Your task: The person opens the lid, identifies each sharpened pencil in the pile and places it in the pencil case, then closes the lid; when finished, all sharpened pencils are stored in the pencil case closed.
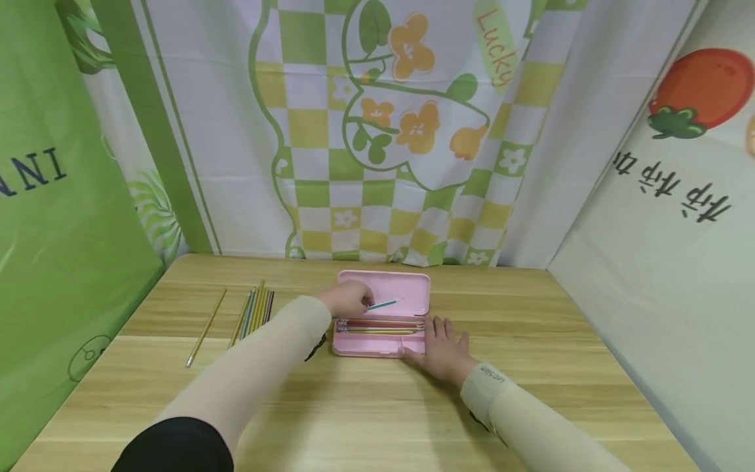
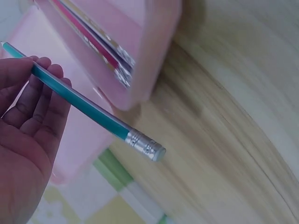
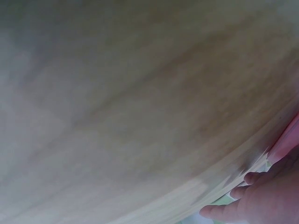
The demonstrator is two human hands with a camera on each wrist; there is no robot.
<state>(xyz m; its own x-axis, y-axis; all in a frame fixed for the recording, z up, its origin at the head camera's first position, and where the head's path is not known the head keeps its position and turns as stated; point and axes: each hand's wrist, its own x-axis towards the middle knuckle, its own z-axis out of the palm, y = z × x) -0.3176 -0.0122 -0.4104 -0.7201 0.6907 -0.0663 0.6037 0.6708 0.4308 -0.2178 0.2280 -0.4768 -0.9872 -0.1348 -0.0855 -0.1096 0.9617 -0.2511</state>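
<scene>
My left hand [image 1: 349, 299] pinches a teal pencil [image 2: 84, 102] between thumb and fingertips, over the raised lid [image 1: 386, 288] of a pink pencil case [image 1: 366, 345]. The pencil's silver ferrule and pale eraser point away from the fingers in the left wrist view. Several pencils [image 1: 377, 326], red and yellow among them, lie in the case's long back compartment. At the case's right end rests my right hand [image 1: 444, 351], fingers spread, with the thumb at the front corner. In the right wrist view the right hand's fingers [image 3: 224, 212] extend straight beside the pink case.
Left of the case, a row of several pencils [image 1: 256, 311] lies on the wooden table [image 1: 377, 406], partly behind my left sleeve. One yellow pencil [image 1: 206, 328] lies apart, farther left. A patterned curtain [image 1: 366, 216] hangs along the table's back edge.
</scene>
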